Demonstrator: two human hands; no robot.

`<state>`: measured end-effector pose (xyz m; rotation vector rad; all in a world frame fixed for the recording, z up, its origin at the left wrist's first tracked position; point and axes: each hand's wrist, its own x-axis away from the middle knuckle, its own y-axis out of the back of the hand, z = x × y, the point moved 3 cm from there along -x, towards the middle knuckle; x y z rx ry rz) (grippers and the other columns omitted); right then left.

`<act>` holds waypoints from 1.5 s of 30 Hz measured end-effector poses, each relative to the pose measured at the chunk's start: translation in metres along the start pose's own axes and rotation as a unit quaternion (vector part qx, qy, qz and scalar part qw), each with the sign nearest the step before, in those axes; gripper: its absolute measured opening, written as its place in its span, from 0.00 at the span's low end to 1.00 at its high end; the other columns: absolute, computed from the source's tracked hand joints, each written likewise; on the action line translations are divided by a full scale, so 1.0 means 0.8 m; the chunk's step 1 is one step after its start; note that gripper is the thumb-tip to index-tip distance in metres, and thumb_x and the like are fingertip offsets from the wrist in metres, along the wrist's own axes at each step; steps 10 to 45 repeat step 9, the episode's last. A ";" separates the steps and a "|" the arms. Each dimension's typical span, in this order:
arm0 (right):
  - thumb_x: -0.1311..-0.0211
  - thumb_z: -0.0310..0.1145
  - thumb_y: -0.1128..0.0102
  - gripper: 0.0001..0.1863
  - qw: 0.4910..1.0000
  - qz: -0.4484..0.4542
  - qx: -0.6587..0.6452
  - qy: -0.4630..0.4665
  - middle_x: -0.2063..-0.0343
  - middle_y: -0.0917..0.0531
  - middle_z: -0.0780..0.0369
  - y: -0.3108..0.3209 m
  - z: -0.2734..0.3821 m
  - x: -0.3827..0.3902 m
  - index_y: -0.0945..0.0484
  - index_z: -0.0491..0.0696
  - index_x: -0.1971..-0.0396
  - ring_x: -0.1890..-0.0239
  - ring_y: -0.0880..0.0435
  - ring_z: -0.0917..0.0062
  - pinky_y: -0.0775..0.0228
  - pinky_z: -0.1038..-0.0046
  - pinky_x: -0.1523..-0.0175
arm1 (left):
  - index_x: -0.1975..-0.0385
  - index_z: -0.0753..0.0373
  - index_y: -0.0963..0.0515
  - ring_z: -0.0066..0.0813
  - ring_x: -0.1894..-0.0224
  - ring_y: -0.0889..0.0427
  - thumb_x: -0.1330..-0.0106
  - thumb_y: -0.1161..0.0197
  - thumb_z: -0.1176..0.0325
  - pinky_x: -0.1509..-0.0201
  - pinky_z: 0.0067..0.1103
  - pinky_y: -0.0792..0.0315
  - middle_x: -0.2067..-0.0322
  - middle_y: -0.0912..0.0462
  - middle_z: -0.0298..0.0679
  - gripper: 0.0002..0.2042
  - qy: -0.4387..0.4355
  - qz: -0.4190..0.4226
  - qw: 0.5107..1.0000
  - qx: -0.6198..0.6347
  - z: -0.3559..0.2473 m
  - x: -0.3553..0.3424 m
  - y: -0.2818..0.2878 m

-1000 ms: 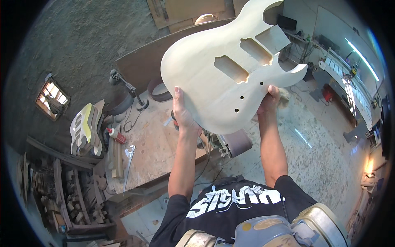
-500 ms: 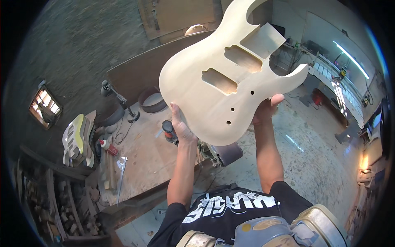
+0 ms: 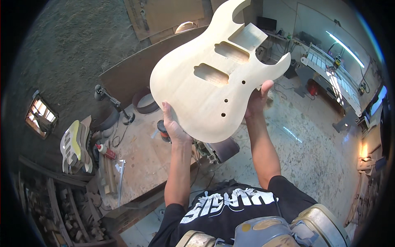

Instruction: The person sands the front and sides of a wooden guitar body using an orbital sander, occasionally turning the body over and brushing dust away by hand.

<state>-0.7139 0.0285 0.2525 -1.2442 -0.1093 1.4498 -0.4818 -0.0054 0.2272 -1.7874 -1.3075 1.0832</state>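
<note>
A pale, unfinished wooden guitar body (image 3: 185,88) is held up in front of me, tilted, its horned end pointing away to the upper right. Two pickup cavities, a neck pocket and three small drilled holes show in its face. My left hand (image 3: 175,127) grips the rounded lower-left edge, thumb up along the rim and fingers hidden beneath. On the right edge, close to the holes, my right hand (image 3: 258,101) holds on with its thumb raised and its other fingers mostly behind the wood.
A dusty workbench (image 3: 142,164) at left carries a caliper (image 3: 121,177), a red-and-white bottle (image 3: 106,151), a desk lamp (image 3: 109,96) and stacked guitar-shaped templates (image 3: 74,146). A sander (image 3: 163,131) and a belt machine (image 3: 224,152) stand behind my left hand. A long lit table (image 3: 329,78) is at far right.
The guitar body has shifted left and slightly toward me, with both hands moving along on it. Its tilt has changed a little. Both hands keep their grip.
</note>
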 end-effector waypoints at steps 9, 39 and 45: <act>0.36 0.78 0.58 0.54 0.980 -0.154 0.125 -0.028 0.33 0.27 0.56 0.017 -0.025 0.017 0.40 0.47 0.26 0.35 0.24 0.61 0.26 0.58 0.33 | 0.30 0.61 0.36 0.43 0.35 0.24 0.25 0.43 0.47 0.31 0.40 0.28 0.35 0.26 0.43 0.31 0.014 0.016 1.000 0.020 0.010 -0.001 0.009; 0.36 0.78 0.58 0.54 0.980 -0.154 0.125 -0.028 0.33 0.27 0.56 0.017 -0.025 0.017 0.40 0.47 0.26 0.35 0.24 0.61 0.26 0.58 0.33 | 0.30 0.61 0.36 0.43 0.35 0.24 0.25 0.43 0.47 0.31 0.40 0.28 0.35 0.26 0.43 0.31 0.014 0.016 1.000 0.020 0.010 -0.001 0.009; 0.36 0.78 0.58 0.54 0.980 -0.154 0.125 -0.028 0.33 0.27 0.56 0.017 -0.025 0.017 0.40 0.47 0.26 0.35 0.24 0.61 0.26 0.58 0.33 | 0.30 0.61 0.36 0.43 0.35 0.24 0.25 0.43 0.47 0.31 0.40 0.28 0.35 0.26 0.43 0.31 0.014 0.016 1.000 0.020 0.010 -0.001 0.009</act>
